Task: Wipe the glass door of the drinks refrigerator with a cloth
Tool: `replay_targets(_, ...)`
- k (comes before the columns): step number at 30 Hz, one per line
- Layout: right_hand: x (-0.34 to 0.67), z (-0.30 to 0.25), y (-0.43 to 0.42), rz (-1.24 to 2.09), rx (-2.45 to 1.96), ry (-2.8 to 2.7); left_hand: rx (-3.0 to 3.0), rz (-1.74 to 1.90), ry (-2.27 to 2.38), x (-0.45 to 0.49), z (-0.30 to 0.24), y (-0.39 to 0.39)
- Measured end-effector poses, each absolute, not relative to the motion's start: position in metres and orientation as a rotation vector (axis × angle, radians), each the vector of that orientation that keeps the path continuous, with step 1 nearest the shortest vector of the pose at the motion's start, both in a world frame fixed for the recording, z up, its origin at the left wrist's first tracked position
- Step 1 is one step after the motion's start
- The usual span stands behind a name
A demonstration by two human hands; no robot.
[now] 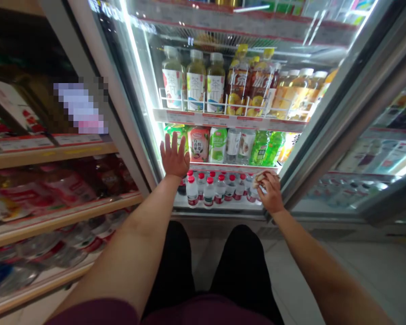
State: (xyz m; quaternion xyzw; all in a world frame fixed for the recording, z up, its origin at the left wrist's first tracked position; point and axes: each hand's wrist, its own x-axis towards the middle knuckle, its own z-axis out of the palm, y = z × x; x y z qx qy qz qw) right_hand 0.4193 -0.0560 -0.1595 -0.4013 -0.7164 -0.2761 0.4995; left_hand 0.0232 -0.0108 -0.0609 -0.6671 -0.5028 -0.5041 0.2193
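My left hand (174, 155) lies flat with fingers spread, up against the glass front of a lit drinks fridge (181, 118), at its lower left. Behind it is a green bottle, partly covered by the fingers. A crumpled light-brown cloth (263, 177) is under the fingers of my right hand (271, 195), which presses it to the glass low on the right side. Behind the glass, small red-capped water bottles (209, 193) stand on the bottom shelf between my two hands. A pink-red drink bottle (199, 145) stands just right of my left hand.
Tea bottles (196, 83) and yellow-capped bottles (238, 81) fill a higher fridge shelf. A metal door frame (338, 101) runs along the right. Open wooden shelves (47, 153) with drinks stand close on the left. Grey floor tiles (291, 275) lie below, beside my knees.
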Motion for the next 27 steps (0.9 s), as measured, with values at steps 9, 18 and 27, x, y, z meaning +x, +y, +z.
replay_targets(9,0.451,-0.076,-0.037,-0.694,-0.928,-1.362,-1.836,-1.34,-1.389,0.022,-0.063,-0.01)
replay_targets(18,0.435,-0.083,-0.053,-0.693,-0.808,-1.615,-1.837,-1.341,-1.357,0.023,-0.064,-0.01)
replay_targets(27,0.406,-0.082,-0.039,-0.738,-0.93,-1.47,-1.851,-1.323,-1.367,0.024,-0.063,-0.012)
